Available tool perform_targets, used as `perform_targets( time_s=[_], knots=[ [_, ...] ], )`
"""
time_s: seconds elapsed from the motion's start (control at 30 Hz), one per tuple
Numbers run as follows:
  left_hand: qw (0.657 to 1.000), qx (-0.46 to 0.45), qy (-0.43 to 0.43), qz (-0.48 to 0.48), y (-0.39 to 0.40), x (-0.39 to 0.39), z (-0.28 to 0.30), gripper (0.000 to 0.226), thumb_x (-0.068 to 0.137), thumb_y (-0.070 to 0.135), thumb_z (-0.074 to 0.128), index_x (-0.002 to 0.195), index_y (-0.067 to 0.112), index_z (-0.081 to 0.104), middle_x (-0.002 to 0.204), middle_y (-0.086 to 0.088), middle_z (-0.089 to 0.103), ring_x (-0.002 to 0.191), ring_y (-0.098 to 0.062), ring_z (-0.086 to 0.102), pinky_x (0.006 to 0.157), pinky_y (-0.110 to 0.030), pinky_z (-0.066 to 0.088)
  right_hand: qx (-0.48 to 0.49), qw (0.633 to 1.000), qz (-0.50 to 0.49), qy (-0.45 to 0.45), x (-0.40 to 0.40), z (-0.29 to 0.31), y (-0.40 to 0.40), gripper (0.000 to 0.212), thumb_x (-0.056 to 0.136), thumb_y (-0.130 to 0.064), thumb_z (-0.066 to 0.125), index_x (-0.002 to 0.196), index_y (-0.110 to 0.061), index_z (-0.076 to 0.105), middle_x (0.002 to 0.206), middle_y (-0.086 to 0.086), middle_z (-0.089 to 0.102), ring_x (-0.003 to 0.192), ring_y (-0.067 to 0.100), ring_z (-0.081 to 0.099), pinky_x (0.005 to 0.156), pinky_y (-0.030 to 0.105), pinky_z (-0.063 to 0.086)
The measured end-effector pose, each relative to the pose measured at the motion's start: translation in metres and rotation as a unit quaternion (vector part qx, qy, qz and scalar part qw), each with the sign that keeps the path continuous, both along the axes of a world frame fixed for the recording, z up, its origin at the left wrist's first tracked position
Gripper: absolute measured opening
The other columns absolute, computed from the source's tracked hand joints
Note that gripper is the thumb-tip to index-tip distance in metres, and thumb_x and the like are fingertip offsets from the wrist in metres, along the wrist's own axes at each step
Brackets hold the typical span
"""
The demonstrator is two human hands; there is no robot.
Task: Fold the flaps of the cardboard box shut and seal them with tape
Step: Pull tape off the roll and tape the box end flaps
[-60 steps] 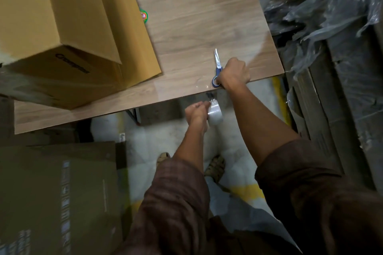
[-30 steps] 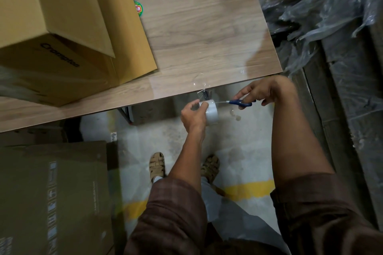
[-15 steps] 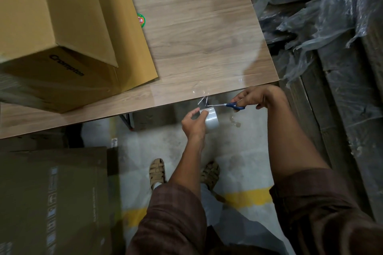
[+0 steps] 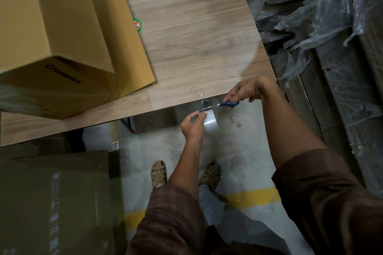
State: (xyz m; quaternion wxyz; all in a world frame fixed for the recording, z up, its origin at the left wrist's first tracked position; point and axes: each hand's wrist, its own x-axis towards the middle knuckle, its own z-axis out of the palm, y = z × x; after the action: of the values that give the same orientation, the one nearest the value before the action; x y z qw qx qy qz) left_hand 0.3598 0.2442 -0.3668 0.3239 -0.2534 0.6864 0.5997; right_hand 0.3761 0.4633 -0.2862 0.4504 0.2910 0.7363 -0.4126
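Tape roll [image 4: 211, 123] clamped in left hand [image 4: 193, 125] fingers below table [image 4: 186, 47] edge; scissors [image 4: 222, 104] gripped by right hand [image 4: 246, 89], blades at tape strip.

Table [image 4: 196, 37]: wood-grain top, its near edge just above the grip.
Sticker [image 4: 137, 25]: round, green and red, flat on the table, up and left of the grip.
Plastic sheeting [image 4: 331, 6]: grey, crumpled, heaped to the upper right.
Dark carton [image 4: 53, 203]: on the floor, lower left.
Floor [image 4: 238, 151]: pale concrete beneath the grip.
Yellow line [image 4: 252, 195]: painted across the floor, well below.
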Motion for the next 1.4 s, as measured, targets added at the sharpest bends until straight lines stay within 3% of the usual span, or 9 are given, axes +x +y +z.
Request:
perform_targets(
  time_s=[0.23,0.43,0.53,0.63,0.7,0.97,1.13,1.3,1.4],
  knots=[
    [0.999,0.026,0.001,0.022,0.002,0.001,-0.005,0.044,0.062,0.021,0.082,0.104,0.009,0.074,0.1,-0.011,0.074,0.075,-0.016,0.066,0.068,-0.028,0.055,-0.011,0.999,0.023,-0.021,-0.009,-0.002,-0.01,0.056,0.062,-0.034,0.073,0.118,-0.025,0.074,0.119,0.007,0.069,0.122,0.018,0.051,0.093,0.04,0.037],
    [1.0,0.021,0.006,0.013,0.002,-0.002,-0.016,0.032,0.076,0.011,0.082,0.106,0.007,0.073,0.097,-0.008,0.072,0.074,-0.014,0.065,0.066,-0.024,0.054,-0.022,1.0,0.02,-0.004,-0.01,-0.006,-0.008,0.081,0.027,-0.045,0.072,0.106,-0.027,0.078,0.122,0.004,0.069,0.117,0.016,0.051,0.089,0.038,0.037],
    [1.0,0.018,0.008,0.015,0.003,-0.002,-0.017,0.03,0.075,0.011,0.082,0.104,0.008,0.074,0.095,-0.007,0.072,0.074,-0.013,0.064,0.066,-0.024,0.053,-0.028,0.999,0.018,-0.009,-0.01,-0.006,-0.006,0.069,0.034,-0.04,0.077,0.102,-0.028,0.079,0.114,-0.001,0.072,0.109,0.013,0.054,0.084,0.036,0.035],
    [1.0,0.017,0.002,0.014,0.002,-0.003,-0.019,0.03,0.075,0.01,0.082,0.104,0.007,0.073,0.094,-0.007,0.072,0.072,-0.013,0.065,0.065,-0.025,0.054,-0.031,0.999,0.02,-0.019,-0.009,-0.009,-0.001,0.031,0.074,-0.021,0.076,0.104,-0.027,0.079,0.096,-0.01,0.076,0.104,0.011,0.057,0.076,0.033,0.034],
    [1.0,0.019,-0.002,0.013,0.002,-0.004,-0.019,0.032,0.075,0.01,0.082,0.105,0.005,0.073,0.096,-0.01,0.073,0.074,-0.015,0.065,0.069,-0.028,0.056,-0.031,0.999,0.023,-0.019,-0.008,-0.01,0.0,0.029,0.087,-0.009,0.067,0.11,-0.024,0.077,0.087,-0.014,0.076,0.098,0.01,0.057,0.074,0.032,0.033],
    [1.0,0.016,-0.009,0.007,0.002,-0.007,-0.02,0.033,0.075,0.01,0.082,0.106,0.002,0.073,0.094,-0.014,0.074,0.067,-0.014,0.065,0.06,-0.024,0.054,-0.02,0.999,0.016,-0.024,-0.006,-0.015,0.0,0.031,0.086,-0.009,0.071,0.108,-0.029,0.079,0.097,-0.008,0.074,0.108,0.015,0.051,0.072,0.031,0.035],
    [1.0,0.015,-0.009,0.006,0.002,-0.007,-0.019,0.031,0.075,0.01,0.082,0.104,0.003,0.073,0.094,-0.013,0.073,0.07,-0.016,0.065,0.067,-0.029,0.055,-0.006,1.0,0.019,-0.012,-0.008,-0.018,0.0,0.034,0.086,-0.005,0.072,0.093,-0.037,0.079,0.1,-0.004,0.073,0.097,0.012,0.048,0.072,0.029,0.035],
    [1.0,0.011,0.0,0.003,0.0,-0.007,-0.016,0.024,0.076,0.01,0.082,0.097,0.012,0.072,0.089,-0.007,0.073,0.062,-0.009,0.064,0.053,-0.019,0.05,-0.007,1.0,0.019,-0.021,-0.005,-0.02,-0.001,0.034,0.089,-0.002,0.068,0.1,-0.032,0.077,0.111,0.007,0.073,0.12,0.022,0.051,0.082,0.031,0.04],
    [1.0,-0.002,0.009,-0.007,-0.001,-0.006,-0.014,0.022,0.072,0.012,0.084,0.09,0.018,0.073,0.089,-0.005,0.073,0.063,-0.009,0.063,0.059,-0.022,0.051,-0.011,0.999,-0.003,-0.037,-0.001,-0.022,-0.002,0.034,0.089,0.0,0.068,0.112,-0.024,0.077,0.113,0.009,0.074,0.131,0.021,0.045,0.11,0.039,0.036]
  ],
)
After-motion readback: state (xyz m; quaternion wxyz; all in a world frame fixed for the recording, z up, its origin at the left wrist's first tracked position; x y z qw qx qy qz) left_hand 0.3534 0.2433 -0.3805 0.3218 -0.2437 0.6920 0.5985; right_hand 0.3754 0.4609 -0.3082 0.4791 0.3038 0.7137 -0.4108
